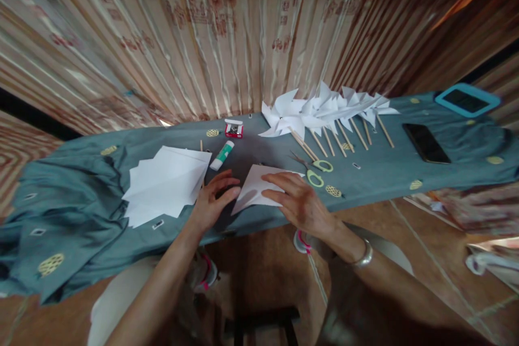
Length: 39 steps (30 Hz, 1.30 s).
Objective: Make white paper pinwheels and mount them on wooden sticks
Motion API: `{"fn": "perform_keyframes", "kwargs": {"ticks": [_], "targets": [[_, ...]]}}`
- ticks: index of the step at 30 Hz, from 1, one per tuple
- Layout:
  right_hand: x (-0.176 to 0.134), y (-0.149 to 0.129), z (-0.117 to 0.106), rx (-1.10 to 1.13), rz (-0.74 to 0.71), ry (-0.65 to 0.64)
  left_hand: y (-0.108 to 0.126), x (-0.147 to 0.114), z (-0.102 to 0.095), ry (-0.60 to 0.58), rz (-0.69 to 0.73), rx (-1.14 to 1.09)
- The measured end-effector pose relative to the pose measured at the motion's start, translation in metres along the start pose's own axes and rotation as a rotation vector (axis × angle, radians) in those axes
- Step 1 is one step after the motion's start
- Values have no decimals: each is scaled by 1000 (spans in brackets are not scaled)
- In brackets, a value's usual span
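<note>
Working over the long, grey-green, cloth-covered desk (377, 184), apparently arranging the angular white paper sheet (253, 177) by the near edge's middle; resting spread, unclenched right fingers (280, 179) on top; curving empty left fingers (221, 177) just beside it; probably needing careful edge alignment next.

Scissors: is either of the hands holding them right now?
No, the scissors lie on the cloth, while the right hand is on white paper and the left hand is beside it.

Perhaps-folded paper (254, 179) partly behind right hand (300, 201)
</note>
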State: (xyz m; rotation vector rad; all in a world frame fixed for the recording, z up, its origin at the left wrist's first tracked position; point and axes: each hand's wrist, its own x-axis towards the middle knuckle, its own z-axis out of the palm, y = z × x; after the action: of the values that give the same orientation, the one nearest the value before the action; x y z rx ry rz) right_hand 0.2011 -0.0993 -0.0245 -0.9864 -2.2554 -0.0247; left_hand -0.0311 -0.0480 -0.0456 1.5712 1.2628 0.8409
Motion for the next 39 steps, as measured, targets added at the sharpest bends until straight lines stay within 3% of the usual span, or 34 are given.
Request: {"fn": "perform_keyframes", "kwargs": {"ticks": [3,9,13,17,19,21,25,27,31,36,39], "targets": [[2,-7,1,17,-32,8,-3,4,-2,-1,-74,-34],[7,-17,1,39,-57,-19,-10,11,6,-65,27,107],[4,-16,0,36,-39,-58,-9,14,9,-90,18,122],[-2,-4,-3,-6,-9,-100,-9,16,2,92,-26,66],[-4,3,-4,-78,12,-164,-9,16,-2,231,-19,4],[-6,6,-4,-183,46,-241,-9,14,-4,299,-10,-63],[-6,2,8,-340,141,-304,-8,6,3,216,-33,-188],[-4,-2,16,-356,119,-283,-11,1,8,162,-27,-194],[-4,-7,29,-287,31,-262,-16,-8,8,97,93,45],[-13,-4,36,-183,25,-276,-11,-17,-2,216,442,645],[-17,-3,37,-161,27,-286,-7,-23,2,162,585,880]]}}
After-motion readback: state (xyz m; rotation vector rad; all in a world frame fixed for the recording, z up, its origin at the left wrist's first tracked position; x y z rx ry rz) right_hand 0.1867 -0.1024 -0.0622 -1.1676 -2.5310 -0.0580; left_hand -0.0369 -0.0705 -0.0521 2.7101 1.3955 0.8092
